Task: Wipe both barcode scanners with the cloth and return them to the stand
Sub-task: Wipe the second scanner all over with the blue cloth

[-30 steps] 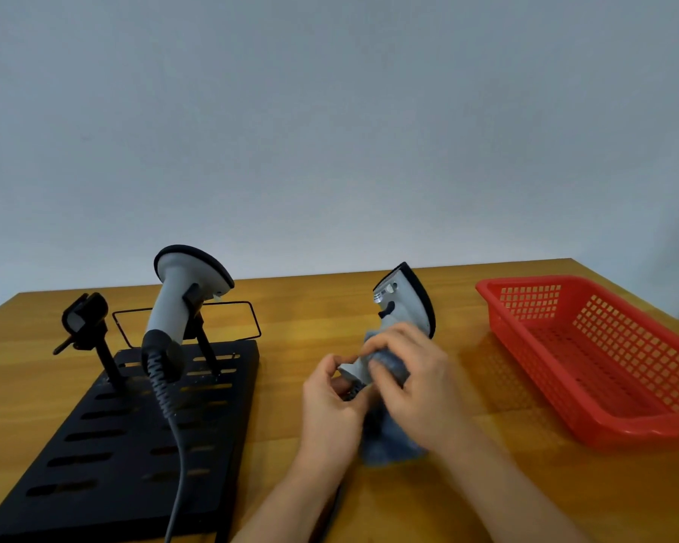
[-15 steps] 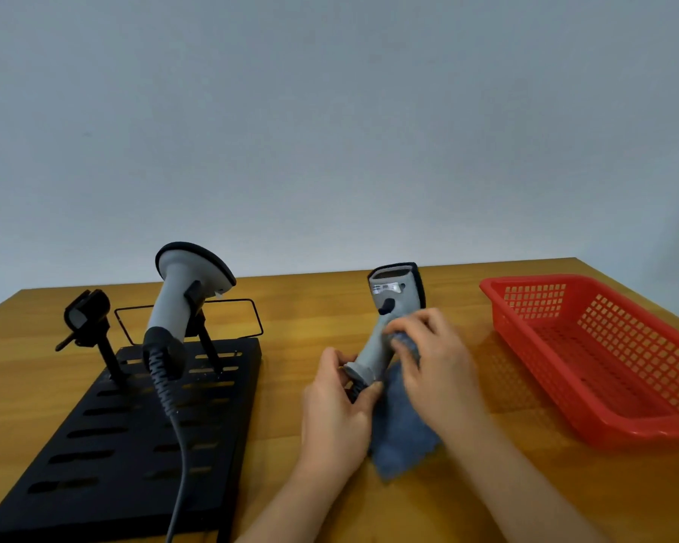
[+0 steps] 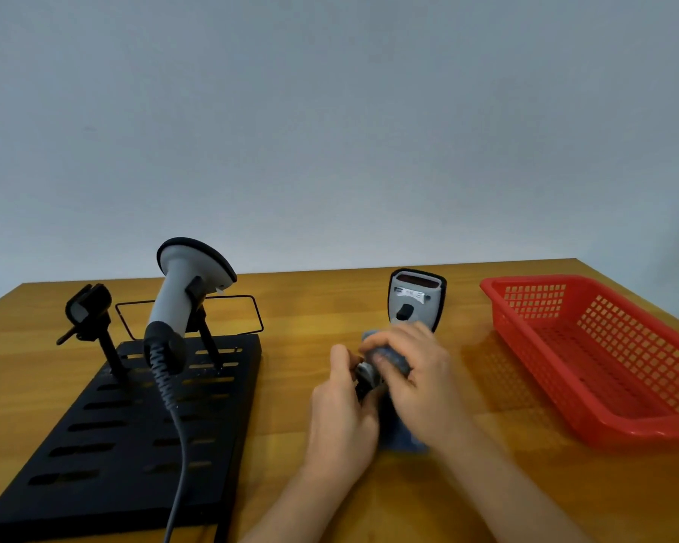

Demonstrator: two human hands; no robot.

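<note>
A grey and black barcode scanner (image 3: 415,297) stands upright in my hands at the table's middle, its scan window facing me. My left hand (image 3: 340,409) grips the bottom of its handle. My right hand (image 3: 416,374) presses a blue cloth (image 3: 391,356) around the handle just below the head. A second grey scanner (image 3: 181,284) rests head-up in the right-hand cradle of the black slotted stand (image 3: 106,436), its coiled cable (image 3: 165,382) trailing toward me. The stand's left cradle (image 3: 88,307) holds nothing.
A red plastic basket (image 3: 604,354) sits at the right on the wooden table (image 3: 330,303). A thin black wire frame (image 3: 191,315) lies behind the stand. A plain grey wall rises beyond the table's far edge.
The held scanner has been turned so its front window now faces me. My right hand with the cloth has slid back down the handle toward my left hand.
</note>
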